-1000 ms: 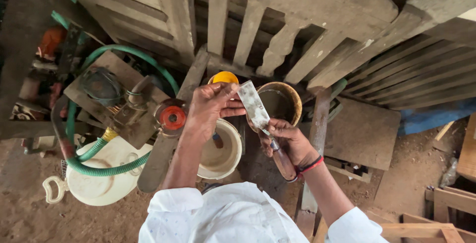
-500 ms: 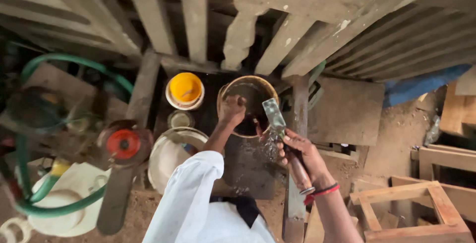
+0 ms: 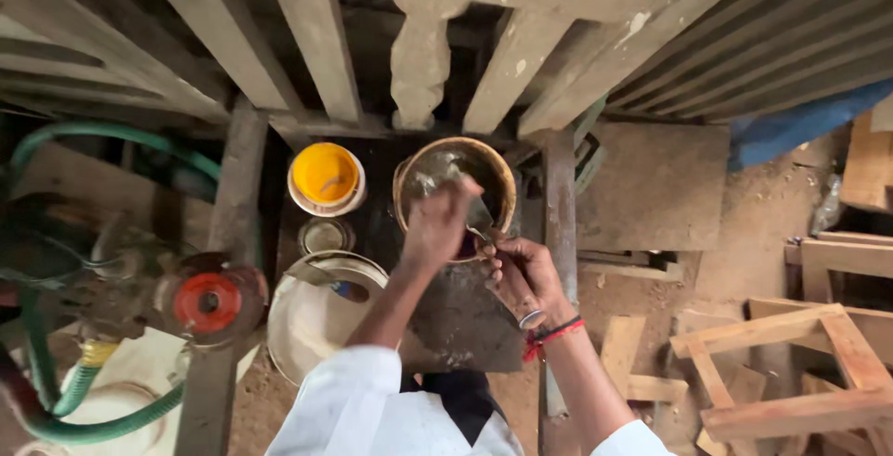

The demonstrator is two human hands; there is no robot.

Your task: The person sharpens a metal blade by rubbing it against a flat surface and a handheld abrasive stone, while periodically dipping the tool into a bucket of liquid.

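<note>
**Scraper held over brown bucket**

Flat metal scraper [image 3: 481, 217] is gripped by right hand [image 3: 524, 274]. Left hand [image 3: 437, 223], fingers curled, is seen at round brown bucket [image 3: 409, 177]; grasp can't be told. Yellow-lidded tub [image 3: 326, 177] at 9 o'clock, white basin [image 3: 307, 326] at 7.

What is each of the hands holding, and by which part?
The right hand grips a putty knife by its handle, blade over the round tub. The left hand covers the blade; its grip cannot be told.

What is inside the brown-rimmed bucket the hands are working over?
The bucket shows a dark interior with a greyish smear on its far wall. The left hand and the scraper blade, held by the right hand, cover the rest.
</note>
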